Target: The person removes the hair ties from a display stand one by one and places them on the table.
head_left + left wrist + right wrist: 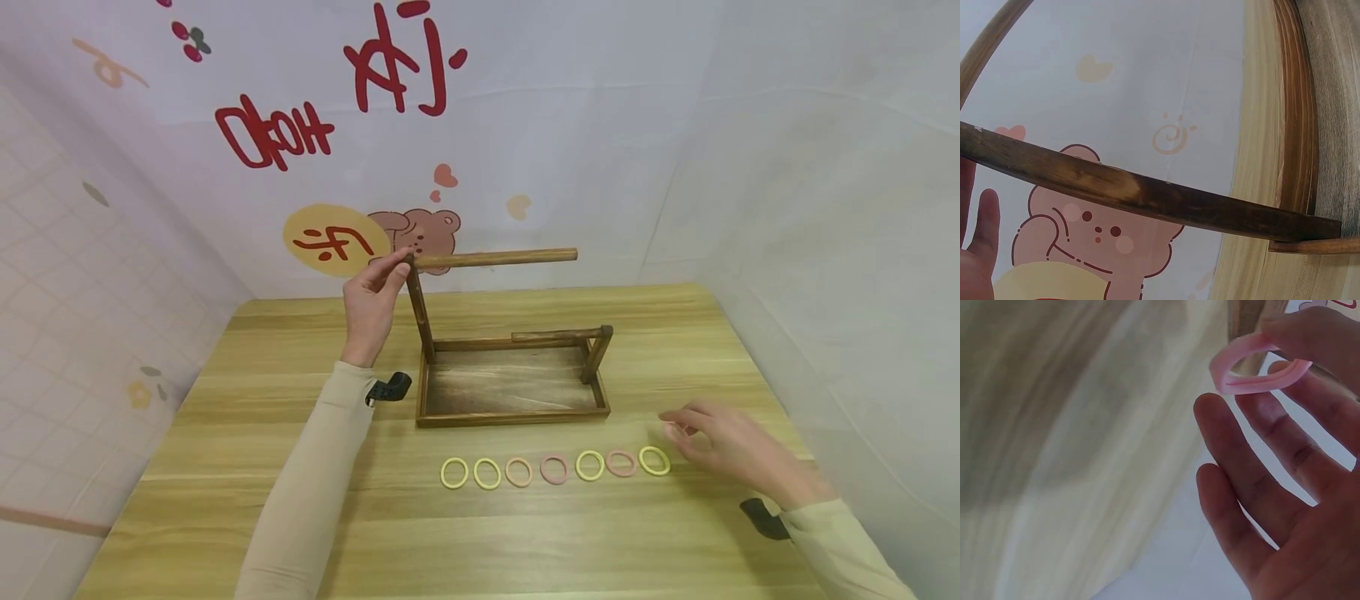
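Observation:
A dark wooden rack [424,317] stands on the table, with a tray base, a tall post at the left and a short post at the right. From each post one bar sticks out sideways. My left hand [372,304] grips the top of the tall post between thumb and fingers; in the left wrist view the post [1166,203] hides part of the fingers. To the right of the rack, my right hand [723,442] pinches a pink hair tie [1254,384] between thumb and fingertips. Below the rack lies a row of yellow, orange and pink hair ties [555,456].
The wood-grain table [525,550] reaches back to a white backdrop [600,150] printed with a bear, hearts and red characters. A pale curtain-like sheet [840,275] hangs along the right side. Dark bands sit on both wrists.

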Motion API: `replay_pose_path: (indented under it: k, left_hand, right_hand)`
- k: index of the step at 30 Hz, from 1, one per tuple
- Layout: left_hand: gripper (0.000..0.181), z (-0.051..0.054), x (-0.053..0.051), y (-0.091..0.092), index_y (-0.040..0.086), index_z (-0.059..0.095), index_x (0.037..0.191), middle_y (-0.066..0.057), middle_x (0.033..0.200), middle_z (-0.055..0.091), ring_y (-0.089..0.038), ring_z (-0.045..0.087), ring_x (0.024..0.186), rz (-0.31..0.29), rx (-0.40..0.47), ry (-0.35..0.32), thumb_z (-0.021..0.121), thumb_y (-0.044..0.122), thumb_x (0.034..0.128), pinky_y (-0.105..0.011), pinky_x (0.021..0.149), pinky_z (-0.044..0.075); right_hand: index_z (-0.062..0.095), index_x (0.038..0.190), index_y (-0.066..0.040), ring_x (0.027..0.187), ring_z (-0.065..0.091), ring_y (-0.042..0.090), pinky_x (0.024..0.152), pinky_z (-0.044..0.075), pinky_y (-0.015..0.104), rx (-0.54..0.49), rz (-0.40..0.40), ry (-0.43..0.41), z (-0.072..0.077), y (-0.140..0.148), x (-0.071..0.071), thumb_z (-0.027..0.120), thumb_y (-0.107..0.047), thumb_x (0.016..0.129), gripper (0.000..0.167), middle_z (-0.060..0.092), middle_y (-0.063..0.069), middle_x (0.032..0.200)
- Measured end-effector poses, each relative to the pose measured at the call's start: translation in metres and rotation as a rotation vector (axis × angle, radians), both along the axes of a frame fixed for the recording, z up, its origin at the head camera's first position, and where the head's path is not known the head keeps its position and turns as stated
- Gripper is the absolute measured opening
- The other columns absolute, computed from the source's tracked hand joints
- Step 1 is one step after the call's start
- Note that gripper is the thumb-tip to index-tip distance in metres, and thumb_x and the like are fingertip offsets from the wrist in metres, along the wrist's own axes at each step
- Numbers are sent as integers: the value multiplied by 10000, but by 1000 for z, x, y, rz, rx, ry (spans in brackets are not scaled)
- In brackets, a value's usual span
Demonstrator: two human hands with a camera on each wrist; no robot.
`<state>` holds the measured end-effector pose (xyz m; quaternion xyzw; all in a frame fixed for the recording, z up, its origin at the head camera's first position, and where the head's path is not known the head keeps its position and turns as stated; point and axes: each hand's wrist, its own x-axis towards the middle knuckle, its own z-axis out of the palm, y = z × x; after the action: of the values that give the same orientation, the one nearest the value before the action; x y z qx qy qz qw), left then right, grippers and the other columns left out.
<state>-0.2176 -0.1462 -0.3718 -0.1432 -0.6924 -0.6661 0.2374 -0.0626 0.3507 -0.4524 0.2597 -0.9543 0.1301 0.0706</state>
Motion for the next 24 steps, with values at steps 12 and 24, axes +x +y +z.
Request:
replay_pose_path:
  k: [12,24]
  left_hand:
    - [287,15,12,0,-45,704,1283,-203,1222,721,-22,687,1043,20,-10,-27,662,62,1020,-240,968,548]
    - [289,18,12,2,-72,688,1287,-165,1230,730,-51,697,1052,-3,2,-16,646,36,1022,-264,994,545]
  right_hand:
    - [774,1121,-109,763,600,43,646,561,307,37,-36,-100,-19,8,5,803,-211,900,245,627,-130,881]
    - [749,1146,-158,791,583,2,645,548,284,13,-9,-107,-28,17,10,853,-283,865,325,610,-168,933]
